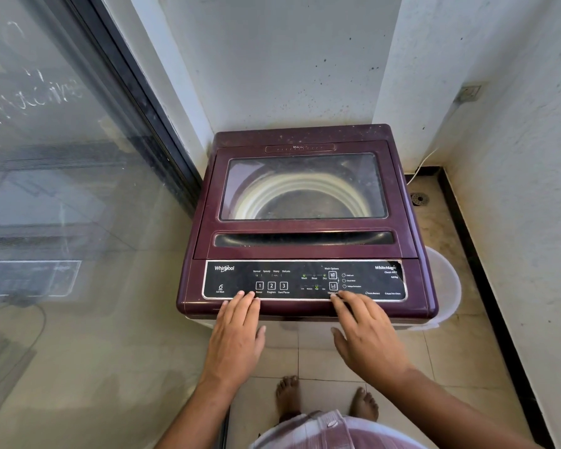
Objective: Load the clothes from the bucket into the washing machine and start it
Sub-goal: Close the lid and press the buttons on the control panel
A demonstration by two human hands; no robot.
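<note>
There is one view only — a wide-angle camera on the person's head, looking forward and steeply down. It stands close over the washing machine (pixel 305 222), which fills the centre, its control panel (pixel 305 280) nearest. Both hands reach in from the bottom edge, bare feet straight below. Glass door (pixel 62 173) left, walls behind and right — lines bowed at the edges.

Both hands, left (pixel 237 335) & right (pixel 366 335), are laid flat on washing machine (pixel 204 286) control panel (pixel 382 281); lid (pixel 305 251) is shut.
</note>
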